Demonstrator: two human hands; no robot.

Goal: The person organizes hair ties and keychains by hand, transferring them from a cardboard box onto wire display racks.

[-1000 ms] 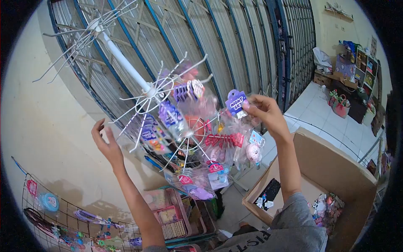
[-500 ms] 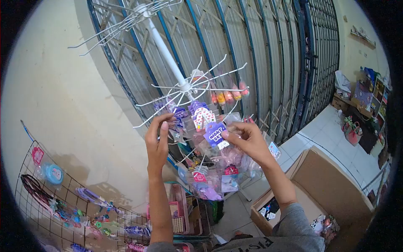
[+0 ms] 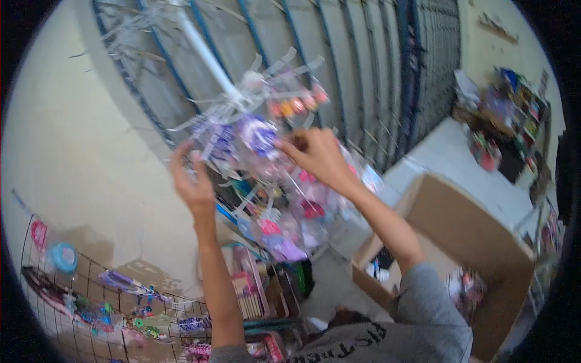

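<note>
A white rack (image 3: 232, 91) with rings of wire hooks leans across the view, hung with several clear packets on bright header cards. Between thumb and fingers, my right hand (image 3: 321, 156) pinches a packet with a purple card (image 3: 262, 141), up close under the hooks and overlapping the other cards there. My left hand (image 3: 195, 184) is raised left of it, thumb and finger apart by a hook's end, near hanging purple-carded packets (image 3: 221, 145). Lower hooks carry pink-carded packets (image 3: 270, 227). Motion blurs the hooks and cards.
An open cardboard box (image 3: 472, 218) stands at the lower right with some packets inside. A wire grid (image 3: 78, 330) of hair accessories is at lower left. Plastic baskets (image 3: 248, 284) sit below the rack. Behind it runs a folding metal gate (image 3: 357, 78).
My right hand has brought the purple-carded packet up and left, closer to the hooks. My left hand stays beside the hooks. The whole view has shifted, so the rack appears further up and left.
</note>
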